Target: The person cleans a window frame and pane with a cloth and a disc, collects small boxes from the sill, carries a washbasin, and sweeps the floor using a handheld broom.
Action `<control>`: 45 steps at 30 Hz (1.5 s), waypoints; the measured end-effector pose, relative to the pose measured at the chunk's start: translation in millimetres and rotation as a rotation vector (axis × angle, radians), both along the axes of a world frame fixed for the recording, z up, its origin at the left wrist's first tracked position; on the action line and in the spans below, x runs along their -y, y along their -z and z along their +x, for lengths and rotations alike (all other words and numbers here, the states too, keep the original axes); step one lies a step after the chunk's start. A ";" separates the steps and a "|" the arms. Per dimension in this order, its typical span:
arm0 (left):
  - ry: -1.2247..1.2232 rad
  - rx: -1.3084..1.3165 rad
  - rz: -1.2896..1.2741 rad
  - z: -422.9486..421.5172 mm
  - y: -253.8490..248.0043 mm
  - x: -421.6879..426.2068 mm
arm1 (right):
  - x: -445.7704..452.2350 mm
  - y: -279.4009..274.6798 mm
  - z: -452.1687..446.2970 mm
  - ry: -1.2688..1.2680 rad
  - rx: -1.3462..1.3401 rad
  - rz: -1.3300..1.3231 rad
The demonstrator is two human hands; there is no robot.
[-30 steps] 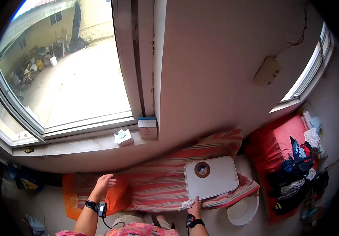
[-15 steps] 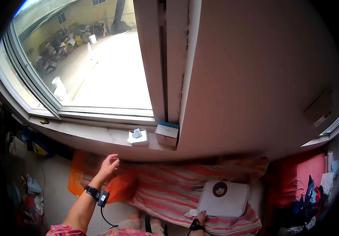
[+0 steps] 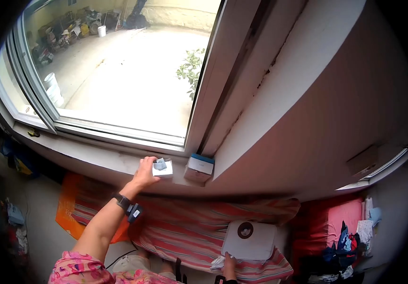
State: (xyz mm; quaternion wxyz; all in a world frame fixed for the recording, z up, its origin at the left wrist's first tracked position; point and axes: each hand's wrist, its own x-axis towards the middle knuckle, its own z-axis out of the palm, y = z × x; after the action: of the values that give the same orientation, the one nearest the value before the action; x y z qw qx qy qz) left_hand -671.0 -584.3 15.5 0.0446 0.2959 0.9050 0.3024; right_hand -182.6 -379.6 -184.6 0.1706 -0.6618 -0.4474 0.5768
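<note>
My left hand point(image 3: 144, 174) has its fingers and thumb around the left end of a small white box point(image 3: 162, 173) on the windowsill. A light blue-grey packet point(image 3: 161, 164) lies on top of that box. Low in the view, my right hand point(image 3: 230, 263) pinches a crumpled white cloth or tissue point(image 3: 217, 262). It rests by the near edge of a flat white square object point(image 3: 250, 244) with a round brown emblem. This object lies on a red striped cloth point(image 3: 180, 232).
A blue-and-white box point(image 3: 199, 168) stands right of the small box, against the window corner. Behind the sill point(image 3: 95, 158) is a sliding window frame point(image 3: 118, 137). An orange bag point(image 3: 66, 203) lies left, and clothes point(image 3: 343, 244) are piled at the right.
My left hand has moved up and forward from above the striped cloth to the small white box. My right hand stays by the flat white object. The view has shifted.
</note>
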 end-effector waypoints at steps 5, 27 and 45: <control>-0.009 -0.020 0.071 3.0 -2.8 10.8 | 2.2 -135.9 -101.4 -0.532 -0.032 0.238; -0.042 -0.043 0.162 4.0 -6.9 72.5 | 22.2 -287.7 -393.8 -1.145 0.675 1.214; 0.032 0.018 0.055 1.6 -6.6 67.6 | 64.9 -327.0 -298.2 -1.275 0.555 1.255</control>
State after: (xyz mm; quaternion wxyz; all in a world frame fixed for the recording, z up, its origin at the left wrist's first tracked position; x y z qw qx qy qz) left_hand -669.4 -651.9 22.1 0.0495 0.3086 0.8911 0.3291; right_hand -480.8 -444.6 142.5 0.0353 -0.1926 -0.9800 0.0362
